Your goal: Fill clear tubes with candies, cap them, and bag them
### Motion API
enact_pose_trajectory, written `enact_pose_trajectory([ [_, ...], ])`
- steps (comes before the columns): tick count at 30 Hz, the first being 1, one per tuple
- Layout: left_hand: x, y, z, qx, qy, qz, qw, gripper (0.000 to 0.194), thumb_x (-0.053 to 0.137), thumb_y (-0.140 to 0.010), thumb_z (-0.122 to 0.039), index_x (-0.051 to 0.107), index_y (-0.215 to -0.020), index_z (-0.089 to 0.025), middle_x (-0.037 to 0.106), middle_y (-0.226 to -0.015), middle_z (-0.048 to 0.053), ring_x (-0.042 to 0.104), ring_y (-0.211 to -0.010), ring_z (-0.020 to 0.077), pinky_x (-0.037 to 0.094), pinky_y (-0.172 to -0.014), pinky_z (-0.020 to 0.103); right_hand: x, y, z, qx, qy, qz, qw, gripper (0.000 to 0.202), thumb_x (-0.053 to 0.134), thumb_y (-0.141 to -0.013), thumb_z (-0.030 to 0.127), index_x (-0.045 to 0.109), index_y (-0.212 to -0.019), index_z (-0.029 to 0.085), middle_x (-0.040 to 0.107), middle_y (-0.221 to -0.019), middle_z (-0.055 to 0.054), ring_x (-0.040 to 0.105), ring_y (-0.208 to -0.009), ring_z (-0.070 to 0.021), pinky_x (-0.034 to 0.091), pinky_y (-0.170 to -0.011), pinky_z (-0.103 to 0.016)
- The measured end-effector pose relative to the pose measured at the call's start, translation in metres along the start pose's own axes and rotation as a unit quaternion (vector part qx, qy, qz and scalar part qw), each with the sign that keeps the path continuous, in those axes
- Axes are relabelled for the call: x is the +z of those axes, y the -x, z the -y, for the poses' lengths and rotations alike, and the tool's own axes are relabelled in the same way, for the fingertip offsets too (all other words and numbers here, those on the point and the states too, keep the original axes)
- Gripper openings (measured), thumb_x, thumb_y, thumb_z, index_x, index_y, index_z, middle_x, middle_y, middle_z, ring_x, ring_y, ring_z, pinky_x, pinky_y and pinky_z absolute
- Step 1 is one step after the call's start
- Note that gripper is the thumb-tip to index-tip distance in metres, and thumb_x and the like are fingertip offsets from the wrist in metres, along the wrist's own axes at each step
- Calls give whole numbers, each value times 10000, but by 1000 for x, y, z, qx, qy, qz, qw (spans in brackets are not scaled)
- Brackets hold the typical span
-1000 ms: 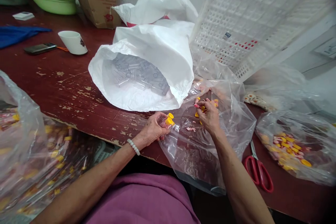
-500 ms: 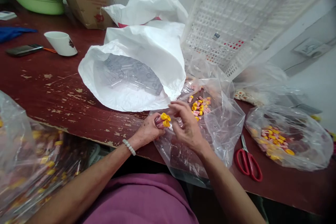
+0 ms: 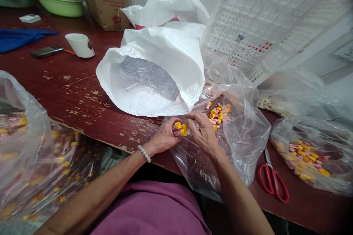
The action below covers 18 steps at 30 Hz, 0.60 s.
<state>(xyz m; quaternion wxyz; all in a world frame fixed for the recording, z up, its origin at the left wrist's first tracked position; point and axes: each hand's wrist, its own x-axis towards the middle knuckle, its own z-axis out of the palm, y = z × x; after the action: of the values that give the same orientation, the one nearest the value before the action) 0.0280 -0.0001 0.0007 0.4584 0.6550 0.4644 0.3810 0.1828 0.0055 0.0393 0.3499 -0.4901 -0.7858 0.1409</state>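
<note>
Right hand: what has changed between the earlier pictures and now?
The right hand has moved left, from the pile of yellow-capped pieces to beside the left hand, which still holds yellow-capped tubes. Whether the right hand holds anything is unclear. The white sack and scissors stayed put.

I find no text, brand or number that can be read: the reddish print on the cardboard box (image 3: pixel 103 3) at far left and the small label (image 3: pixel 241 37) on the white crate (image 3: pixel 245 11) at far right are illegible to me.
</note>
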Motion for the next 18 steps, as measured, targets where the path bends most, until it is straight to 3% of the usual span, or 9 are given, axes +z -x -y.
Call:
enact_pose_trajectory([
  [3, -1, 1, 1, 59, -82, -6, 995, 695, 618, -669, -97, 378, -1319, -143, 577, -1180, 120, 570, -1055, 251, 460, -920, 377, -11, -7, 3, -26, 36, 177, 983, 341, 466, -798, 94, 659, -1060, 196, 667, -1055, -64, 568, -978, -212, 413, -918, -385],
  [6, -1, 2, 1, 77, -141, 30, 987, 787, 587, -685, -80, 270, -1402, -162, 568, -1213, 136, 574, -1070, 274, 464, -917, 401, -19, -10, 2, -32, -20, 253, 967, 410, 477, -782, 57, 631, -1138, 186, 650, -1117, -69, 584, -987, -190, 435, -893, -339],
  [12, 1, 1, 1, 67, -136, 62, 987, 837, 587, -666, -77, 243, -1421, -189, 557, -1237, 129, 587, -1052, 282, 477, -894, 406, -19, -10, -8, -88, -77, 252, 961, 256, 520, -850, 125, 686, -1034, 191, 663, -1003, -70, 612, -893, -164, 457, -798, -280],
  [18, 1, 1, -1, 39, -58, 57, 996, 847, 609, -644, -98, 257, -1412, -166, 522, -1260, 124, 575, -1039, 236, 476, -892, 352, -14, -10, -24, -93, -59, 153, 982, 277, 449, -869, 119, 693, -980, 185, 694, -933, -60, 631, -846, -161, 467, -773, -281],
])
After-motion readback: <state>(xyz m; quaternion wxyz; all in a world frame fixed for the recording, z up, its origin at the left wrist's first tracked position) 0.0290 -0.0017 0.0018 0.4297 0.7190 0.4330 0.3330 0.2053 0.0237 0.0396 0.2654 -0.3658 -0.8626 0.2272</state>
